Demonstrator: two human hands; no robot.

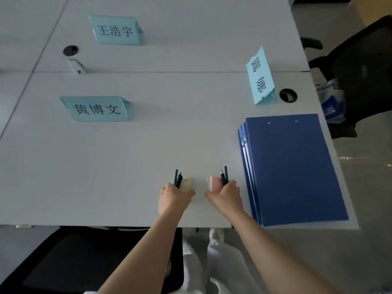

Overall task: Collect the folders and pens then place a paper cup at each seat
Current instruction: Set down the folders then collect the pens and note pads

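A stack of several blue folders (pixel 294 168) lies at the near right corner of the white table (pixel 127 158). My left hand (pixel 172 197) grips a few dark pens (pixel 178 179) that stick up out of the fist, along with a pale yellowish slip. Just to its right, my right hand (pixel 228 193) grips two dark pens (pixel 224 176) and a small pink item (pixel 214 183), close to the folders' left edge. No paper cup is in view.
Three light-blue name cards stand on the table: one at mid left (pixel 97 108), one at the back (pixel 115 30), one at the right (pixel 261 76). Two cable holes (pixel 288 95) (pixel 70 50) open in the top. Black chairs stand at the near left (pixel 89 262) and far right (pixel 364 66).
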